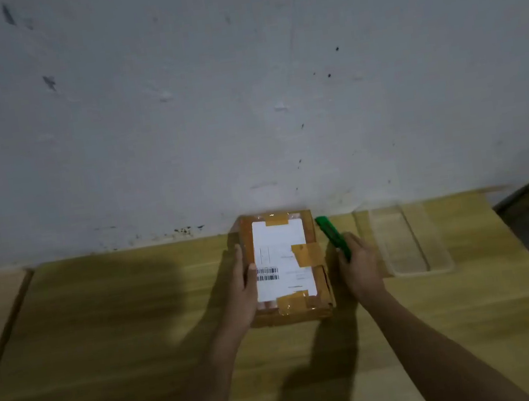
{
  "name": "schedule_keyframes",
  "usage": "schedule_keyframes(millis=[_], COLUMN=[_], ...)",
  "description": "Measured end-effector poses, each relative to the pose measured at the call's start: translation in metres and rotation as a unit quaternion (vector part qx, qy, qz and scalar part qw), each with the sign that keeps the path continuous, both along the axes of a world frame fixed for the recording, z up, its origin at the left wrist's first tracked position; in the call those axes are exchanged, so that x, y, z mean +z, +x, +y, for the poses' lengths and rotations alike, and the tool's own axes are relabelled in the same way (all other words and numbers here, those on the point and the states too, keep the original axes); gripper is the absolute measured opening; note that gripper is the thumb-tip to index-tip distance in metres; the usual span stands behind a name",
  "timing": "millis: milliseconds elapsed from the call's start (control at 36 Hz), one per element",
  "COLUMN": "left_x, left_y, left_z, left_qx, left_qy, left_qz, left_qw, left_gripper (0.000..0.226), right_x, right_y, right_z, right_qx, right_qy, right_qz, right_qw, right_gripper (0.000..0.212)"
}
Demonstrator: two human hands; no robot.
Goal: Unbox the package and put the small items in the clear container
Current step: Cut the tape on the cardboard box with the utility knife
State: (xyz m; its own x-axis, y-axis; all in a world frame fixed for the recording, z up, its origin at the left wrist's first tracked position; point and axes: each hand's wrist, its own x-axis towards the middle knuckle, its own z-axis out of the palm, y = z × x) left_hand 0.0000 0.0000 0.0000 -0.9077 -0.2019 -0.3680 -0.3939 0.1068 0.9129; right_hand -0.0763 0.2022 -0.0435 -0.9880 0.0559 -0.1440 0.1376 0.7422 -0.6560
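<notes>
Cardboard package gripped by left hand; right hand fingers clamp green cutter.

Wood surface in front of me: taped package lies flat near the back edge, clear container off to its right, not touching.

Head-worn view, steeply down onto package
</notes>
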Motion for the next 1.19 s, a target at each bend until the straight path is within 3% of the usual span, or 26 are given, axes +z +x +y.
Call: schedule_keyframes(millis=[139,472,556,667,917,1194], left_x=[-0.012,-0.016,-0.018,-0.021,-0.023,-0.022], left_y=[-0.003,0.001,0.003,0.005,0.004,0.021], left_z=[0.003,0.009,0.009,0.009,0.008,0.009], left_qx=[0.012,0.036,0.041,0.042,0.036,0.014], left_qy=[0.027,0.028,0.029,0.019,0.026,0.036], left_qz=[0.011,0.002,0.002,0.012,0.021,0.023], left_qw=[0.999,0.999,0.999,0.999,0.999,0.999], left_gripper=[0.054,0.052,0.051,0.051,0.052,0.054], right_x=[-0.010,0.027,0.037,0.041,0.029,0.021], right_y=[-0.005,0.011,0.021,0.033,0.045,0.053], right_z=[-0.004,-0.013,-0.024,-0.043,-0.059,-0.053], right_qx=[-0.033,-0.138,-0.105,-0.071,-0.089,-0.082], right_qy=[0.010,-0.124,-0.166,-0.144,-0.133,-0.184], right_qz=[0.002,0.045,0.066,0.070,0.105,0.053], right_qw=[0.999,0.982,0.978,0.984,0.982,0.978], right_gripper=[0.043,0.040,0.039,0.042,0.041,0.042])
